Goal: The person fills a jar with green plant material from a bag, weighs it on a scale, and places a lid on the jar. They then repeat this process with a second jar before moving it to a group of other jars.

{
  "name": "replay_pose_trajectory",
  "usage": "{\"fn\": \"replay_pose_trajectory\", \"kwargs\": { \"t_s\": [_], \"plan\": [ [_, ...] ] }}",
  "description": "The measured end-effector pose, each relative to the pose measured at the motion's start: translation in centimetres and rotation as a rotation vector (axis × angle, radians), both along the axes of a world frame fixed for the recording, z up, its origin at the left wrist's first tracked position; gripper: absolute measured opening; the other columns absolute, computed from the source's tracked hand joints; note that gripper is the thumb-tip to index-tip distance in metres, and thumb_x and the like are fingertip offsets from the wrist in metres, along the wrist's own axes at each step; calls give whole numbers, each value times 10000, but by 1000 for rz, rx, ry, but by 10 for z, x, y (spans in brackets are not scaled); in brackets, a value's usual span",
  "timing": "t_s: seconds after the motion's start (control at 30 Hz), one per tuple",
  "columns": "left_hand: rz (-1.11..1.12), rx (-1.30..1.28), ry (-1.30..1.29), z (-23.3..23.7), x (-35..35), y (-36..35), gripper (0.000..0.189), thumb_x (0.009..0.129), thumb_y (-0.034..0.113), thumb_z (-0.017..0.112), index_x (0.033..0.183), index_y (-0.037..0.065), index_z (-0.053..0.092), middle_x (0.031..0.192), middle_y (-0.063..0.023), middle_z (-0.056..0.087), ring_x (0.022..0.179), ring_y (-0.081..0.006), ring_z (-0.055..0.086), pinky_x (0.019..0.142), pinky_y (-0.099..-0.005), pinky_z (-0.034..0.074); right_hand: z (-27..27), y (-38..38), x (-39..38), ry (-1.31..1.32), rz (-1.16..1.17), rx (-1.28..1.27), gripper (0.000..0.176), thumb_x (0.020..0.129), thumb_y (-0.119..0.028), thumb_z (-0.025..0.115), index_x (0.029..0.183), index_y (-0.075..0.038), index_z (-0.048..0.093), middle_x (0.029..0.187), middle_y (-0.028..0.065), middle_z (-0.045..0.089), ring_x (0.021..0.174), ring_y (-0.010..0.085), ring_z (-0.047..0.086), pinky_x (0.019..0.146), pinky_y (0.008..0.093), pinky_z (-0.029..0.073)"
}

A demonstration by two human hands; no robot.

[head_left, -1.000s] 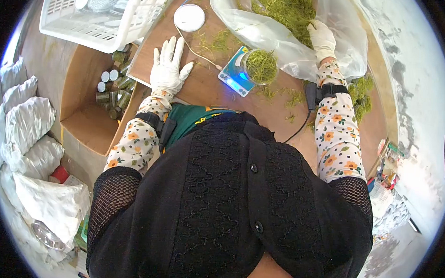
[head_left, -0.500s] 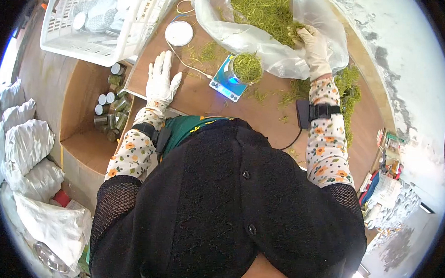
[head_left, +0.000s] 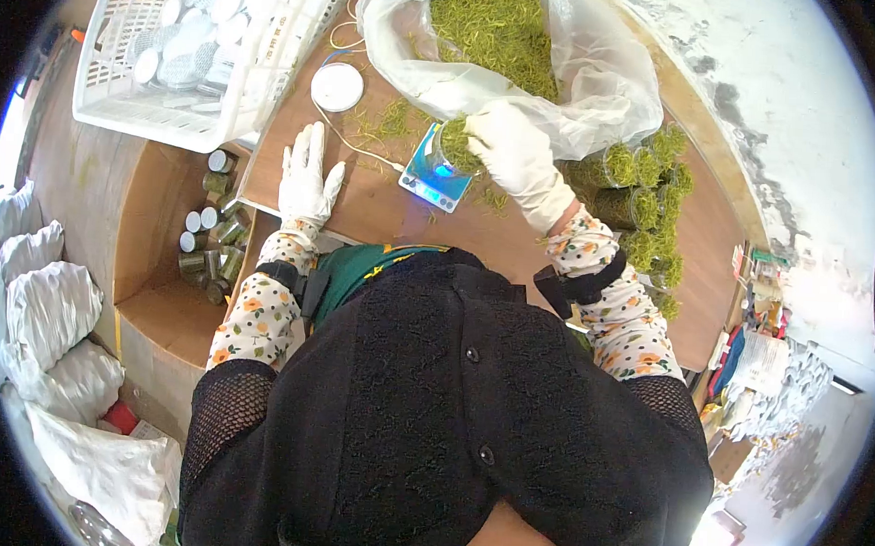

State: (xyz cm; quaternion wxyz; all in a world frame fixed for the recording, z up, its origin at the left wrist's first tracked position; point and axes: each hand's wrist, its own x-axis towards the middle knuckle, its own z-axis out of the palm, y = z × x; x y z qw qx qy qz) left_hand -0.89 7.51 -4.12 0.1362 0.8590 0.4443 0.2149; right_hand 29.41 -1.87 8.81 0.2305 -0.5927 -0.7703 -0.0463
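My left hand (head_left: pixel 308 180), in a white glove, lies flat on the brown table (head_left: pixel 363 197) with its fingers stretched out and nothing in it. A blue digital scale (head_left: pixel 431 187) with a lit display carries a clear jar (head_left: pixel 453 145) filled with green moss-like strands. My right hand (head_left: pixel 514 154), gloved too, is at the jar's top right side, fingers bent down over the strands. What its fingertips hold, if anything, is hidden. Behind it lies an open plastic bag (head_left: pixel 607 80) containing a heap of green strands (head_left: pixel 497 36).
Several filled jars (head_left: pixel 643 209) stand at the right. A round white disc (head_left: pixel 337 87) with a cable lies left of the scale. At the upper left, a white basket (head_left: pixel 151 124) holds lids; below it, a cardboard box (head_left: pixel 152 221) contains lidded jars.
My right hand has moved from the heap in the bag, left and down to the jar on the scale. The jars at the right are now more exposed. My left hand remains flat.
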Motion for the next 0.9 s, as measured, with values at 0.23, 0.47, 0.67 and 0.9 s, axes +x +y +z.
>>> {"fn": "replay_pose_trajectory", "kwargs": {
  "t_s": [0.23, 0.47, 0.67, 0.9],
  "plan": [
    [3, -1, 57, 2, 2, -1, 684, 927, 381, 536, 1498, 120, 267, 1493, -136, 345, 1375, -305, 328, 1143, -489, 240, -18, 7, -13, -26, 31, -149, 103, 870, -170, 547, 911, -115, 623, 849, 107, 611, 766, 296, 630, 673, 395, 523],
    [9, -8, 45, 5, 3, -1, 683, 919, 374, 548, 1494, 120, 281, 1486, -136, 359, 1366, -305, 343, 1142, -487, 243, 6, 7, 9, 33, 100, -279, 150, 858, -167, 615, 975, -82, 655, 891, 129, 645, 775, 278, 638, 698, 382, 524],
    [15, 2, 92, 2, 3, 1, 674, 920, 380, 545, 1487, 116, 295, 1472, -145, 381, 1360, -314, 358, 1142, -486, 243, 64, 33, 67, 565, -392, -437, 182, 913, -165, 571, 969, -35, 686, 854, 35, 682, 726, 114, 610, 672, 249, 495],
    [31, -17, 117, -1, 2, 1, 673, 924, 398, 536, 1486, 116, 295, 1465, -150, 391, 1372, -322, 346, 1147, -477, 234, -65, 88, 210, 216, -605, -645, 442, 844, -264, 584, 1254, -100, 585, 1136, 195, 649, 1019, 311, 634, 890, 387, 483]
  ]
}}
